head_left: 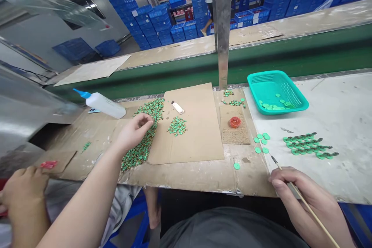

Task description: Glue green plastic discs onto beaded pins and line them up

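Head view: we look down on a worn surface (203, 174). Our right hand (316, 201) is closed round a thin brush (315, 216), whose long axis slants forward and to our left, dark tip foremost. Just beyond that tip lies a loose cluster of green discs (265, 150), ahead and left of the right hand, which is much nearer to them than the left. Our left hand (136, 133) is over a long pile of small green-and-gold pieces (138, 157), fingertips curled close together; we cannot tell whether they pinch one. A smaller heap (176, 126) lies to its right on cardboard (200, 143).
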Available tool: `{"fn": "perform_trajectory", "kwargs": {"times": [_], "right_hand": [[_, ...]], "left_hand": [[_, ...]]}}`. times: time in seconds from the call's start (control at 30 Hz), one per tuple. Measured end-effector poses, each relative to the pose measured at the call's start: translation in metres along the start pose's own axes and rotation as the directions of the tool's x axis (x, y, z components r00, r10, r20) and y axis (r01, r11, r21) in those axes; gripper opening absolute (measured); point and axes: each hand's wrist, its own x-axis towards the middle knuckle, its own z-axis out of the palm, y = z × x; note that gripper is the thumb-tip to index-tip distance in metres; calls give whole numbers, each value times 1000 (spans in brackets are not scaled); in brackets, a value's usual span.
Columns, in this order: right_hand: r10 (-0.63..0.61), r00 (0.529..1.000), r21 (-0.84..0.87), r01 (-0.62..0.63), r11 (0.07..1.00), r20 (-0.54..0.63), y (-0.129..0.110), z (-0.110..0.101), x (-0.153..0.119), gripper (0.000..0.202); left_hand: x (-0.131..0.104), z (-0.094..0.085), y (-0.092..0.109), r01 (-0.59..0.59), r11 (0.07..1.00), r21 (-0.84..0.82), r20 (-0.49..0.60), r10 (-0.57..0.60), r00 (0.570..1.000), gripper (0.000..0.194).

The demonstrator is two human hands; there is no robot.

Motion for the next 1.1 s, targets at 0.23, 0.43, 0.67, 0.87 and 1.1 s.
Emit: {"fn": "perform_trajectory", "kwargs": {"times": [0.23,0.43,0.67,0.87,1.1], "right_hand": [[109,994,303,-100,948,-14,-39,18,25,11],[458,784,707,-598,377,419,-77,40,47,17],[521,702,799,-598,58,487,-78,40,42,40],[543,674,814,-581,-29,501,-70,35,33,46],[499,763,765,-586,267,411,-63,35,12,33]], "left_hand": [[-80,28,103,-249,935,-254,-45,246,968,43],[-108,44,184,-651,721,-238,-55,659,750,54],[-106,63,202,-738,636,-225,-108,737,667,59],[-117,92,209,-547,594,-590,-157,579,800,13],[-149,114,210,-307,617,-724,-89,358,930,14]]}}
